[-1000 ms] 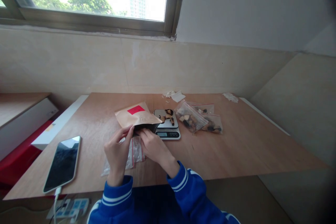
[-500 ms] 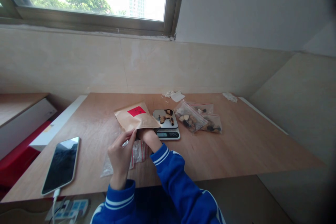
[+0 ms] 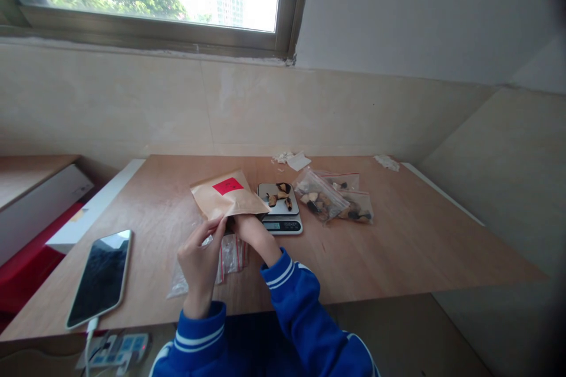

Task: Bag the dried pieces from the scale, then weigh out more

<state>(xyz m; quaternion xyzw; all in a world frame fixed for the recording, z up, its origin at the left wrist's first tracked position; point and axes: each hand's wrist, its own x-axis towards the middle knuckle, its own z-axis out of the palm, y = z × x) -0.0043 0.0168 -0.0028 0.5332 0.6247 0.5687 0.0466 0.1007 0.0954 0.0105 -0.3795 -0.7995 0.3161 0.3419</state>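
Note:
A brown kraft paper bag (image 3: pixel 207 193) with a red label lies tilted on the table, its mouth facing me. My left hand (image 3: pixel 198 253) pinches the near edge of that mouth. Inside the opening are the fingers of my right hand (image 3: pixel 254 232); the bag hides them, so I cannot see what they hold. Just right of the bag, a small digital kitchen scale (image 3: pixel 295 226) carries several dried brown-black pieces (image 3: pixel 283 194), like mushroom slices. Flat clear zip bags (image 3: pixel 232 256) with red seal lines lie under my hands.
Several zip bags (image 3: pixel 325 197) filled with similar dried pieces lie right of the scale. A phone (image 3: pixel 101 280) on a white cable rests at the left, above a power strip (image 3: pixel 119 350). Crumpled white paper (image 3: pixel 294 159) lies along the back.
My right wrist and sleeve have shifted slightly right and down, with the fingers still inside the paper bag. My left hand keeps its pinch on the bag's edge.

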